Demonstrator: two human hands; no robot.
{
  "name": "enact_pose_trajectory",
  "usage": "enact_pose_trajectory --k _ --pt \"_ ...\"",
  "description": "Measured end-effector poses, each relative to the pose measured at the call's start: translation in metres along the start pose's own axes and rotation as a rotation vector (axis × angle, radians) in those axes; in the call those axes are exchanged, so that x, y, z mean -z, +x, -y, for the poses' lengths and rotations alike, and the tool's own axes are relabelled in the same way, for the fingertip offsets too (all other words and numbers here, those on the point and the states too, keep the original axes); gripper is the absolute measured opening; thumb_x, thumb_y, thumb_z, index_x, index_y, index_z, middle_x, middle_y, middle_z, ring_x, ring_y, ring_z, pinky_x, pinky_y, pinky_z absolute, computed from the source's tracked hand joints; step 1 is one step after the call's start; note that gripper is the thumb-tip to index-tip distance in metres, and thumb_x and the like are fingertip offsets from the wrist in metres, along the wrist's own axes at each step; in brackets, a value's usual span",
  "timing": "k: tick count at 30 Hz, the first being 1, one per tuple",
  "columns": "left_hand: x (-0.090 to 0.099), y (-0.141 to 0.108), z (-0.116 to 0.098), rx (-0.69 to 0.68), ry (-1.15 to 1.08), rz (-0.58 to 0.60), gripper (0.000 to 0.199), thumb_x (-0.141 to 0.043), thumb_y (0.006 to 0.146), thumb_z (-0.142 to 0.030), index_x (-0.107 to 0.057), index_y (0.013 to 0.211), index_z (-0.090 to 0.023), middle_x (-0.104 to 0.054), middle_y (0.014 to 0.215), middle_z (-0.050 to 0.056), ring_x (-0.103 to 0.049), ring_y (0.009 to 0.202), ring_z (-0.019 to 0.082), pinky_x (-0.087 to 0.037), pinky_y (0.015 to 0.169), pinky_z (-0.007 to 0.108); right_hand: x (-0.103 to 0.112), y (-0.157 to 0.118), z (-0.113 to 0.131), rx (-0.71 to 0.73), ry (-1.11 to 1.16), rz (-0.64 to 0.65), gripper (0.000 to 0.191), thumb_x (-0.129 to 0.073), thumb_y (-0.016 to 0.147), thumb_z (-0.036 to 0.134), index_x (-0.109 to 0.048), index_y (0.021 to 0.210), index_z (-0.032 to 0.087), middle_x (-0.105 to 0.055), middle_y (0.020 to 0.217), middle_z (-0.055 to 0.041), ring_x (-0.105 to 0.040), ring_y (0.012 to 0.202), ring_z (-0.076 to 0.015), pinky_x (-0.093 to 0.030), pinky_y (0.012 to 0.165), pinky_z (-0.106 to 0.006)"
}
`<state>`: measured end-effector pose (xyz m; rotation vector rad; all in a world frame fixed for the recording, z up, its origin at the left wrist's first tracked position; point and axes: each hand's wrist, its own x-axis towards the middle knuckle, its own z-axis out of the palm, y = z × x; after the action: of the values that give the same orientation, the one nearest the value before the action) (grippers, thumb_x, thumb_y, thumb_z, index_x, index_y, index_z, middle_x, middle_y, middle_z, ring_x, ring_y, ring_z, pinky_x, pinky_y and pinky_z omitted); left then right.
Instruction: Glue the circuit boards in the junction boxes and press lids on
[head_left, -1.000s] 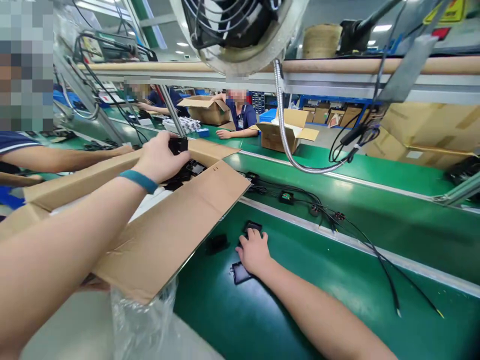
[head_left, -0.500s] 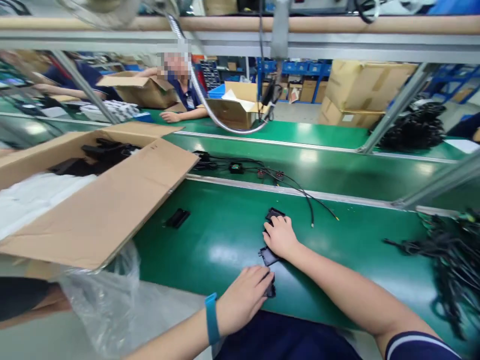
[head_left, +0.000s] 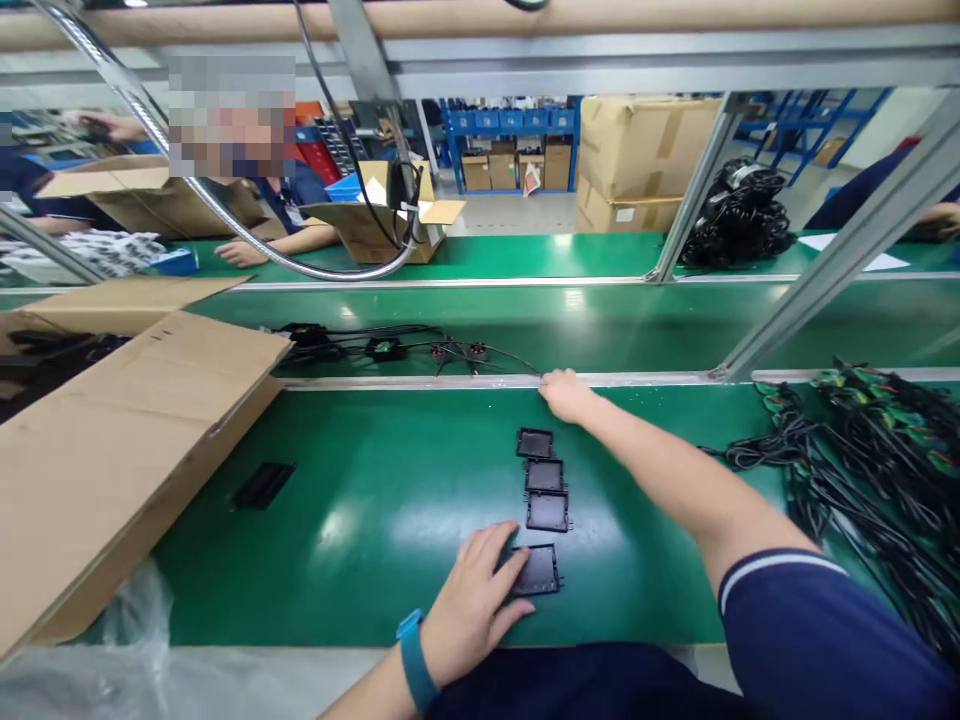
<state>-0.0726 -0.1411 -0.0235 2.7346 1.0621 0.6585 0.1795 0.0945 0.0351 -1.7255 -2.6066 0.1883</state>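
In the head view, several shallow black plastic casings lie in a column on the green table. My left hand, with a teal wristband, has its fingers spread at the left edge of the nearest casing. The three others, the lower one, the middle one and the upper one, run away from me in a line. Beyond them, my right hand is closed at the metal rail, on the end of a black cable. Its fingertips are partly hidden.
A large open cardboard box stands at left, with a separate black part beside it. Bundled black cables lie at right. Across the bench, a person's hand rests near another box. A metal hose hangs overhead.
My right hand has left the casings and reached forward to the cable at the rail. My left hand's fingers have spread. The view has shifted right, and the casings now lie uncovered.
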Motion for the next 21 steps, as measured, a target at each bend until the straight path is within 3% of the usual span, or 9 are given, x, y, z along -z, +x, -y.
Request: enact_pose_trajectory --k 4,6,8,10,13,14,16,18,21 --pt "0.034 -0.024 0.066 0.377 0.18 -0.082 0.042 -0.055 0.092 -0.045 -0.058 0.126 -0.02 -0.051 0.141 0.021 -0.049 0.131 0.038 -0.044 0.105 0.055 0.031 0.033 -0.042 -0.188 -0.078 -0.166 0.049 -0.042 0.089 0.007 -0.05 0.137 0.001 -0.041 0.149 -0.0271 -0.026 0.142 -0.038 -0.021 0.11 -0.061" --pt "0.057 -0.036 0.106 0.659 0.307 -0.12 0.048 -0.048 0.093 -0.048 -0.06 0.125 -0.014 -0.048 0.141 0.026 -0.045 0.134 0.043 -0.039 0.106 0.061 0.037 0.025 -0.044 -0.303 -0.056 -0.229 0.045 -0.042 0.094 0.015 -0.05 0.136 0.003 -0.046 0.144 -0.0266 -0.033 0.137 -0.0383 -0.026 0.108 -0.061" --pt "0.077 -0.047 0.142 0.937 0.451 -0.196 0.059 -0.045 0.091 -0.054 -0.054 0.135 -0.015 -0.036 0.152 0.027 -0.033 0.139 0.05 -0.034 0.101 0.073 0.033 -0.007 -0.03 -0.258 0.046 -0.171 0.039 -0.044 0.098 0.028 -0.059 0.129 0.008 -0.057 0.132 -0.0237 -0.045 0.127 -0.0361 -0.033 0.105 -0.057" --pt "0.089 -0.056 0.171 1.129 0.527 -0.275 0.066 -0.044 0.089 -0.06 -0.044 0.143 -0.024 -0.024 0.16 0.023 -0.024 0.143 0.053 -0.03 0.096 0.08 0.018 -0.057 -0.001 -0.046 0.17 -0.067 0.044 -0.05 0.097 0.044 -0.062 0.128 0.015 -0.058 0.135 -0.0194 -0.047 0.128 -0.0342 -0.034 0.106 -0.054" --pt "0.094 -0.065 0.202 1.291 0.452 -0.224 0.07 -0.04 0.087 -0.061 -0.044 0.144 -0.02 -0.023 0.161 0.023 -0.028 0.141 0.053 -0.031 0.1 0.077 -0.012 -0.136 0.053 0.11 0.286 -0.012 0.09 -0.065 0.077 0.072 -0.047 0.147 0.019 -0.025 0.162 -0.0204 -0.02 0.147 -0.042 -0.022 0.114 -0.062" --pt "0.092 -0.065 0.209 1.308 0.415 -0.197 0.068 -0.04 0.087 -0.059 -0.048 0.14 -0.017 -0.027 0.159 0.022 -0.034 0.138 0.052 -0.033 0.102 0.074 -0.022 -0.156 0.069 0.142 0.311 0.02 0.099 -0.068 0.071 0.075 -0.043 0.151 0.022 -0.017 0.165 -0.0187 -0.01 0.15 -0.0439 -0.015 0.115 -0.065" --pt "0.085 -0.055 0.219 1.256 0.384 -0.188 0.06 -0.039 0.087 -0.053 -0.056 0.132 -0.016 -0.038 0.154 0.019 -0.044 0.133 0.048 -0.037 0.105 0.066 -0.038 -0.182 0.091 0.171 0.344 0.08 0.096 -0.069 0.071 0.074 -0.044 0.15 0.026 -0.014 0.166 -0.0154 -0.003 0.151 -0.0447 -0.006 0.116 -0.068" --pt "0.074 -0.03 0.221 1.08 0.373 -0.185 0.051 -0.04 0.087 -0.047 -0.063 0.123 -0.018 -0.048 0.147 0.014 -0.05 0.128 0.041 -0.041 0.107 0.059 -0.047 -0.191 0.098 0.16 0.353 0.099 0.074 -0.065 0.083 0.06 -0.047 0.148 0.028 -0.019 0.165 -0.0141 -0.006 0.152 -0.0428 -0.005 0.117 -0.067" --pt "0.047 0.036 0.211 0.747 0.259 -0.098 0.045 -0.04 0.088 -0.042 -0.069 0.112 -0.018 -0.055 0.139 0.012 -0.055 0.124 0.034 -0.043 0.109 0.05 -0.05 -0.188 0.088 0.182 0.347 0.095 0.057 -0.055 0.093 0.034 -0.047 0.148 0.029 -0.024 0.164 -0.0128 -0.015 0.152 -0.0369 -0.01 0.118 -0.065"
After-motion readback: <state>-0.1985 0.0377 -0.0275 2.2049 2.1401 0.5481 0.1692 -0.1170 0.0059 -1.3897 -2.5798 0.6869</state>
